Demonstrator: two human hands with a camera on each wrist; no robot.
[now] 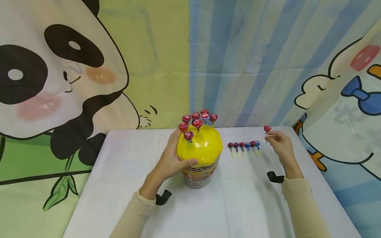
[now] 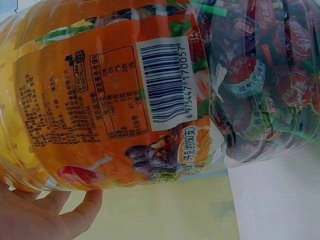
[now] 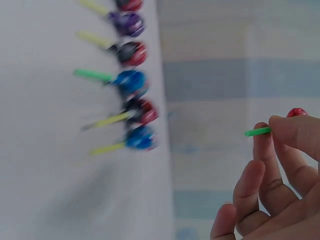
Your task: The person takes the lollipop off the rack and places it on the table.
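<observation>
A clear ribbed plastic jar [image 1: 200,178] with a yellow domed lid [image 1: 205,150] stands upright on the table. My left hand [image 1: 170,162] grips it at the lid's left side, thumb across the front. Several red-wrapped lollipops [image 1: 197,123] stick up from holes in the lid's back and left. In the left wrist view, the jar's orange label [image 2: 95,100] faces the camera, with more wrapped lollipops [image 2: 292,90] inside. My right hand [image 1: 281,147] pinches a red lollipop [image 1: 267,128] by its green stick [image 3: 257,132], upright above the table's right side.
A row of several lollipops [image 1: 247,145] in red, purple and blue wrappers lies on the white table [image 1: 125,185] between the jar and my right hand. Behind the table hangs a cloth backdrop [image 1: 166,66] with cartoon animals. Black wrist mounts [image 1: 163,197] show below each hand.
</observation>
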